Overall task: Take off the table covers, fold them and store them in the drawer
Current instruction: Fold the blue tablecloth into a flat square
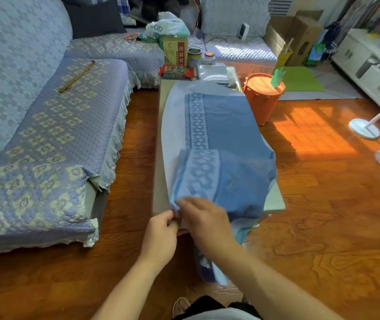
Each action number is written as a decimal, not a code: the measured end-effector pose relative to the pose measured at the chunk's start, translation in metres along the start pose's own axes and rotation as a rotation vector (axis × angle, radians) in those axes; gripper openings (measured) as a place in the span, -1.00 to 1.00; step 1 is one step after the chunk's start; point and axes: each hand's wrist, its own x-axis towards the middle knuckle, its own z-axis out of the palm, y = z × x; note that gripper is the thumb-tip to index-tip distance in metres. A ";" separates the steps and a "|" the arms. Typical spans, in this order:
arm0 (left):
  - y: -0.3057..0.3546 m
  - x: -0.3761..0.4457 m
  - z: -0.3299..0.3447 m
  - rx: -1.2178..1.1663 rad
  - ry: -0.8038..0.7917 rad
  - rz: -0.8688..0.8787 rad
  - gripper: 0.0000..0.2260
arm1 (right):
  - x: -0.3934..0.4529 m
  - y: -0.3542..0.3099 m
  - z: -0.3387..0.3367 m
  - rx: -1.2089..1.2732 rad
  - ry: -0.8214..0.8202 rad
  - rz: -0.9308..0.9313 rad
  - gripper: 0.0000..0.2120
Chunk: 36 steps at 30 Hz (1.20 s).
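Observation:
A blue table cover (228, 125) with a pale patterned band lies along the narrow coffee table (275, 200), its near end folded back over itself. A white sheet-like under layer (175, 125) shows along its left side. My left hand (160, 236) pinches the near left corner of the folded cloth at the table's front edge. My right hand (204, 218) lies over the same corner, blurred, fingers curved onto the fabric. More blue cloth (207, 269) hangs below the table's front toward the floor.
A quilted sofa (46, 135) runs along the left. Boxes, a tin and a jar (184, 56) crowd the table's far end. An orange bucket (262, 95) stands right of the table, a lamp base (364, 128) further right, white cabinets (373, 72) by the wall.

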 end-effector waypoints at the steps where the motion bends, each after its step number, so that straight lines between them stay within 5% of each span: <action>1: 0.005 0.001 0.000 -0.082 -0.018 -0.036 -0.64 | -0.011 0.002 0.010 -0.026 -0.035 -0.008 -0.82; 6: 0.016 -0.004 -0.006 -0.426 -0.043 -0.225 -0.63 | -0.026 0.005 0.019 -0.080 0.031 -0.063 -0.77; 10: 0.019 -0.003 -0.005 -0.416 -0.135 -0.332 -0.70 | -0.033 0.000 0.023 -0.079 0.005 -0.073 -0.77; 15: 0.023 -0.001 -0.011 -0.702 -0.074 -0.467 -0.76 | -0.034 -0.002 0.021 -0.077 0.103 -0.054 -0.75; 23: 0.035 0.000 -0.003 -0.400 0.041 -0.350 -0.87 | -0.030 0.004 0.025 -0.113 0.061 0.015 -0.70; 28: 0.062 0.013 0.013 -0.116 0.077 -0.178 -0.79 | -0.044 0.027 0.016 -0.137 0.026 0.508 -0.52; 32: 0.106 0.027 0.031 -0.156 0.089 -0.050 -0.84 | -0.079 0.062 -0.005 -0.053 0.088 0.939 -0.58; 36: 0.146 0.043 0.047 -0.202 0.021 0.025 -0.84 | -0.079 0.061 -0.006 0.062 0.066 0.890 -0.41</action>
